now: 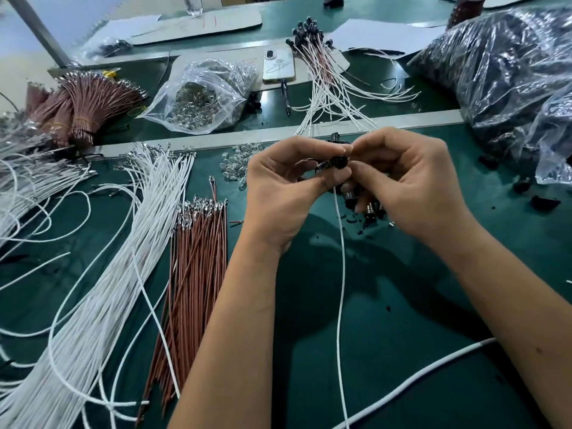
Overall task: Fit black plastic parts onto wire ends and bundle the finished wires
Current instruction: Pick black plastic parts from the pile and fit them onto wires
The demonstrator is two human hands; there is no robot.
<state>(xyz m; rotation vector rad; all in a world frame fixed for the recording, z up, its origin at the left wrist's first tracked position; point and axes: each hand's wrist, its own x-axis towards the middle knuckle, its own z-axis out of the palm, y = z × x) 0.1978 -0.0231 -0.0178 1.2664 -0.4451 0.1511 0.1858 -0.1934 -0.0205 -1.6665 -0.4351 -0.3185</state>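
Nearest me, both forearms reach up over the green tabletop. Going from the left, I see a wide sheaf of loose white wires fanned across the mat, and just beside it a flat bunch of brown wires with metal terminals at the far ends. Farther back on the left lie tied brown bundles, then a clear bag of small metal pieces.

At centre, my left hand curls its thumb and fingers round a black plastic part, and my right hand pinches the same part from the other side, fingertips meeting the left ones. A single white wire hangs from that part down toward me between the arms. More black parts lie on the mat under the right hand.

Behind, finished wires with black caps are heaped beside a phone. Far right sits a big plastic bag of dark parts.
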